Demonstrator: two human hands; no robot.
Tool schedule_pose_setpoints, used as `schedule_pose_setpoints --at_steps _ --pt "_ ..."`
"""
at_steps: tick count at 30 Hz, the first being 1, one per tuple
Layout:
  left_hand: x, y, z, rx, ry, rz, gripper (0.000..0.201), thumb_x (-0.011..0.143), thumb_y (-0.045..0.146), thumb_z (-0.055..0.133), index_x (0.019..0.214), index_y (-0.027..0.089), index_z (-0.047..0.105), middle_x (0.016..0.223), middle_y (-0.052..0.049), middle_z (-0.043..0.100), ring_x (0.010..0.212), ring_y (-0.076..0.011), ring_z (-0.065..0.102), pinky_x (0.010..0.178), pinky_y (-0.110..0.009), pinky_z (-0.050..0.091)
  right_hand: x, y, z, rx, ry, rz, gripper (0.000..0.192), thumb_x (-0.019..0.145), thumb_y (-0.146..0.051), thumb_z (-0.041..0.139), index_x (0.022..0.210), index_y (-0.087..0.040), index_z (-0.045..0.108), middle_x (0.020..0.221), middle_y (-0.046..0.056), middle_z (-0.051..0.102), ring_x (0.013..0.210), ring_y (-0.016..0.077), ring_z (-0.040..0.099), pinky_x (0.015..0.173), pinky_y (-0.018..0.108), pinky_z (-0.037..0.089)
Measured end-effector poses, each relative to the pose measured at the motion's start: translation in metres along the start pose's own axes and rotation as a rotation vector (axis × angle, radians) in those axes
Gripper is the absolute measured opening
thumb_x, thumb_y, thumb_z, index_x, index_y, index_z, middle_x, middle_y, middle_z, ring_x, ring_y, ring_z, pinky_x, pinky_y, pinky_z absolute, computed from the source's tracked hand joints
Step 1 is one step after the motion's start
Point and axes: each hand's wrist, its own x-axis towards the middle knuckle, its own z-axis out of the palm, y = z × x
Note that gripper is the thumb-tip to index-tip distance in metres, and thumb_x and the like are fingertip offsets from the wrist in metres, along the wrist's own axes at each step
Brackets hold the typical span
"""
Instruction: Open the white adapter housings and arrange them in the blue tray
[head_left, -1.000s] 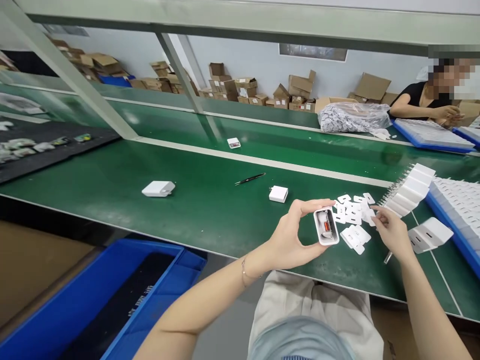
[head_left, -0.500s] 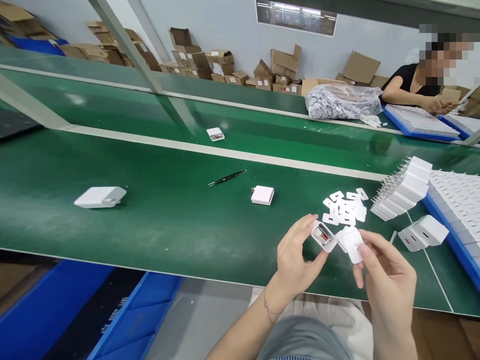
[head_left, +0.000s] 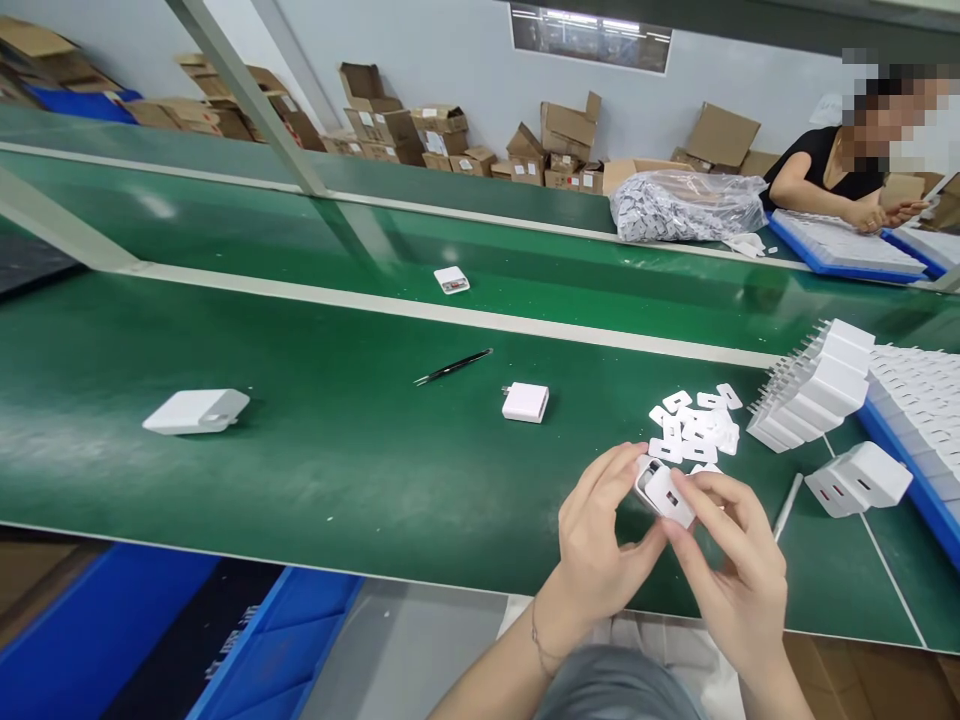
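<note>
Between both hands, over the tabletop [head_left: 375, 480], is a white charger shell [head_left: 643, 488]. Left hand [head_left: 596, 535] is curled round it, fingers at the far end, thumb near the other; right hand [head_left: 739, 560] pinches a slotted cover plate [head_left: 670, 497] between thumb and forefinger, partly over the opening. That opening faces up, its long axis slanting from the left fingertips toward the right thumb. I'd guess the shell's light, stiff, kinda slick, so grip the outer walls; plate's thin, maybe snappable, so edges only. Can't tell if it's seated.
</note>
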Motion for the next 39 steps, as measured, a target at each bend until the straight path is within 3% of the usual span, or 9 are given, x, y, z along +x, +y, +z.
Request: schedule_pose_setpoints --at_steps 12,17,20,25,28,30,33,36,39 --pt "-0.003 0.007 -0.005 -0.01 0.003 0.013 0.047 0.09 0.021 0.064 0.133 0.014 0.045 0.114 -0.02 0.072 0.116 -0.0273 0.067 0.088 -0.041 0.064 0.002 -0.011 0.005 -0.154 0.12 -0.095 0.061 0.088 -0.002 0.064 0.141 -0.032 0.055 0.105 0.007 0.059 0.093 0.021 0.055 0.071 0.035 0.047" --pt "-0.002 0.014 -0.002 0.112 0.053 0.128 0.021 0.091 0.015 0.058 0.112 0.017 0.054 0.112 -0.018 0.073 0.114 -0.0266 0.068 0.085 -0.04 0.064 0.005 -0.018 0.002 -0.169 0.121 -0.126 0.061 0.089 -0.001 0.063 0.142 -0.031 0.053 0.103 0.006 0.058 0.093 0.0206 0.054 0.074 0.036 0.045" --pt "-0.003 0.015 -0.003 0.188 0.07 0.163 0.011 0.092 0.015 0.056 0.104 0.016 0.058 0.11 -0.019 0.073 0.113 -0.0265 0.069 0.084 -0.037 0.064 0.001 -0.018 -0.001 -0.132 0.105 -0.058 0.056 0.09 -0.007 0.062 0.137 -0.037 0.058 0.108 0.007 0.055 0.103 0.0229 0.052 0.082 0.039 0.046" --pt "-0.003 0.012 -0.008 0.194 0.084 0.147 0.037 0.089 0.021 0.066 0.122 0.021 0.051 0.113 -0.015 0.074 0.109 -0.023 0.071 0.082 -0.036 0.064 -0.013 -0.003 -0.002 0.284 -0.083 0.336 0.047 0.097 -0.038 0.056 0.143 -0.031 0.049 0.132 0.011 0.056 0.114 0.0248 0.06 0.088 0.037 0.057" --pt "-0.001 0.012 -0.012 0.174 0.034 0.179 0.046 0.084 0.016 0.071 0.126 0.02 0.051 0.114 -0.016 0.073 0.111 -0.0248 0.07 0.083 -0.037 0.064 -0.014 0.009 0.0 0.56 -0.193 0.382 0.04 0.098 -0.035 0.054 0.137 -0.03 0.055 0.127 0.01 0.065 0.108 0.0229 0.067 0.083 0.031 0.061" --pt "0.001 0.012 -0.015 0.048 -0.046 0.18 0.053 0.083 0.012 0.071 0.131 0.02 0.049 0.118 -0.017 0.071 0.116 -0.026 0.068 0.089 -0.041 0.063 -0.012 0.013 -0.002 0.627 -0.182 0.372 0.036 0.097 -0.032 0.056 0.132 -0.029 0.059 0.126 0.01 0.067 0.108 0.0236 0.068 0.082 0.032 0.061" --pt "0.004 0.012 -0.023 -0.277 -0.181 -0.07 0.061 0.087 0.025 0.071 0.14 0.022 0.042 0.13 -0.019 0.064 0.124 -0.0284 0.062 0.099 -0.047 0.058 -0.005 0.01 -0.012 0.506 -0.11 0.359 0.039 0.091 -0.028 0.064 0.13 -0.028 0.061 0.123 0.009 0.067 0.107 0.0232 0.067 0.082 0.03 0.06" --pt "0.008 0.009 -0.031 -0.591 -0.33 -0.431 0.059 0.089 0.05 0.065 0.139 0.023 0.049 0.132 -0.019 0.059 0.121 -0.0307 0.064 0.095 -0.042 0.061 0.001 0.004 -0.027 0.352 -0.178 0.275 0.047 0.084 -0.021 0.07 0.13 -0.029 0.06 0.121 0.007 0.066 0.108 0.0219 0.064 0.086 0.029 0.058" --pt "0.01 0.006 -0.033 -0.788 -0.387 -0.553 0.051 0.087 0.051 0.067 0.131 0.027 0.058 0.124 -0.014 0.062 0.113 -0.0284 0.068 0.087 -0.034 0.063 0.004 0.003 -0.035 0.322 -0.264 0.255 0.06 0.082 -0.017 0.073 0.136 -0.031 0.052 0.126 0.007 0.065 0.112 0.0216 0.064 0.091 0.03 0.057"
